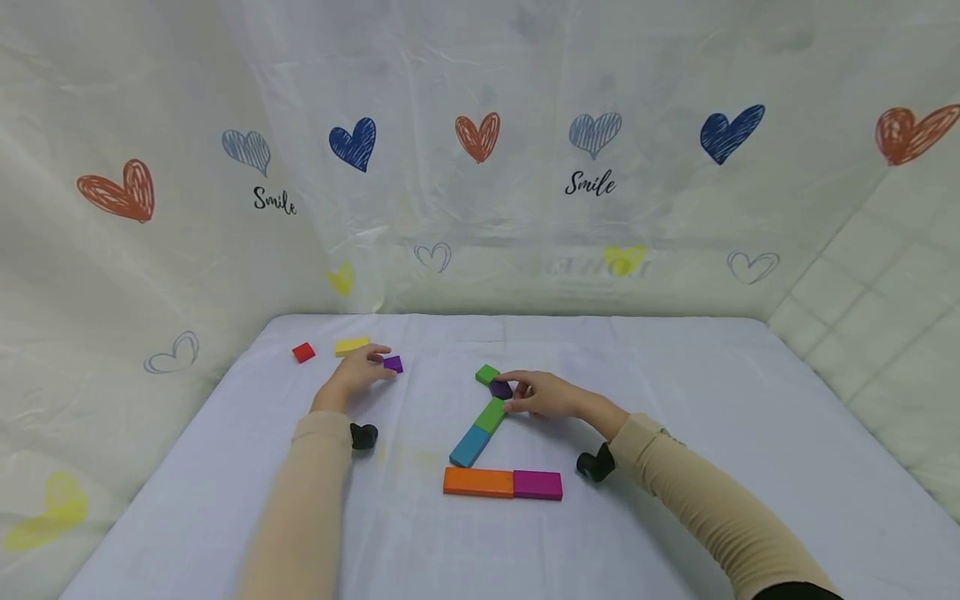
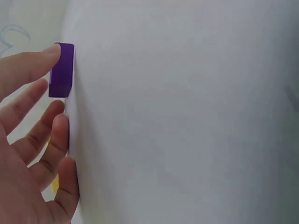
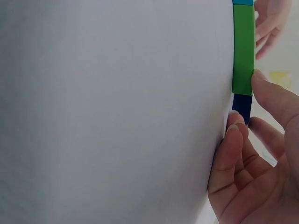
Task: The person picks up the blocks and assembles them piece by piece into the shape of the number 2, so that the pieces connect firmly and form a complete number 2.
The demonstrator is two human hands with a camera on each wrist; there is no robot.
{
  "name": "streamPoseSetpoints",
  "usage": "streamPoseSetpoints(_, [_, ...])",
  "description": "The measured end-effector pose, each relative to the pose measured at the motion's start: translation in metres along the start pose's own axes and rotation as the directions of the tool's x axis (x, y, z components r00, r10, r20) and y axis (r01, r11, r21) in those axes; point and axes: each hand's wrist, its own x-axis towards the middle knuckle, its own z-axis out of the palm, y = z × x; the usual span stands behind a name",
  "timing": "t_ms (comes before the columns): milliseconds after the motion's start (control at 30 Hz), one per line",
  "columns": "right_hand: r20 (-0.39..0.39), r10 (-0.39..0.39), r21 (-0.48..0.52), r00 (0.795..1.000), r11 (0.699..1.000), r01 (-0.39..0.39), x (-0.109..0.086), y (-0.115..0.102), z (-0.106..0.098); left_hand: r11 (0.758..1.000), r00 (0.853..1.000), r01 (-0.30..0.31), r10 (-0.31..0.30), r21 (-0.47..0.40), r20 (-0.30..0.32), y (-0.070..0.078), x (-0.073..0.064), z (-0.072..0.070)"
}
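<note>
My left hand [image 1: 358,371] pinches a small purple block [image 1: 393,364] at the left of the table. In the left wrist view its thumb lies on that purple block [image 2: 61,70], the other fingers loosely bent below. Near the middle, my right hand [image 1: 547,394] curls its fingers about a dark blue block [image 1: 501,389]. In the right wrist view, fingertips touch the dark blue block [image 3: 242,108] and the thumb rests at the edge of the long green block [image 3: 244,49]. A smaller green block [image 1: 487,374] sits behind the dark one. A blue block [image 1: 470,447] adjoins the long green block [image 1: 491,414].
An orange block [image 1: 478,482] and a magenta block [image 1: 537,485] lie end to end nearer the front. At the back left are a red block [image 1: 303,352] and a yellow block [image 1: 351,346]. A white cloth [image 1: 675,375] covers the table.
</note>
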Motion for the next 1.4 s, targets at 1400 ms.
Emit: streamPoseSetpoints(1400, [0.009, 0.0, 0.02, 1.0, 1.0, 0.0, 0.001, 0.002, 0.0, 0.993, 0.997, 0.045, -0.039, 0.107, -0.06, 0.025, 0.007, 0.008])
